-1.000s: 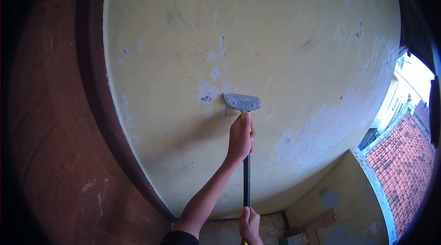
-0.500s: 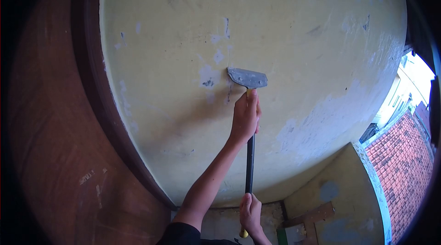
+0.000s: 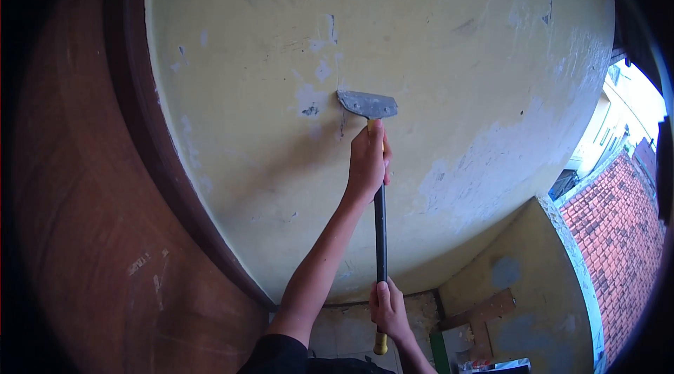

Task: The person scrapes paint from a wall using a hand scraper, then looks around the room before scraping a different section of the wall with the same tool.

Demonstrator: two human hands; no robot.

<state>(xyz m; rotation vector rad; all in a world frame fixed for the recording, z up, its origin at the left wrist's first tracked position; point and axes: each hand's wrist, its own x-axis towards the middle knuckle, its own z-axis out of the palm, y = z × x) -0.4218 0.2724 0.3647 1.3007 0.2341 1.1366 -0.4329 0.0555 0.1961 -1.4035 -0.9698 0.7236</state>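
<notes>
A long-handled wall scraper (image 3: 380,234) has its wide grey metal head (image 3: 368,104) against the pale yellow wall (image 3: 449,44). Just below the head, my left hand (image 3: 368,160) is wrapped round the upper end of the handle. Lower down, my right hand (image 3: 390,309) grips the dark shaft near its yellow end cap. Whitish and grey patches of worn paint (image 3: 309,102) show on the wall left of the scraper head. The blade's edge against the wall is hard to make out.
A dark brown frame (image 3: 130,93) and a reddish-brown wooden panel (image 3: 70,184) border the wall at left. At lower right stands a low wall (image 3: 547,283) with a brown board (image 3: 484,309) by it. Beyond it is a tiled roof (image 3: 618,226).
The view has shifted slightly, so the wall, scraper head and left hand appear a little higher and further left. Both hands keep their hold on the scraper.
</notes>
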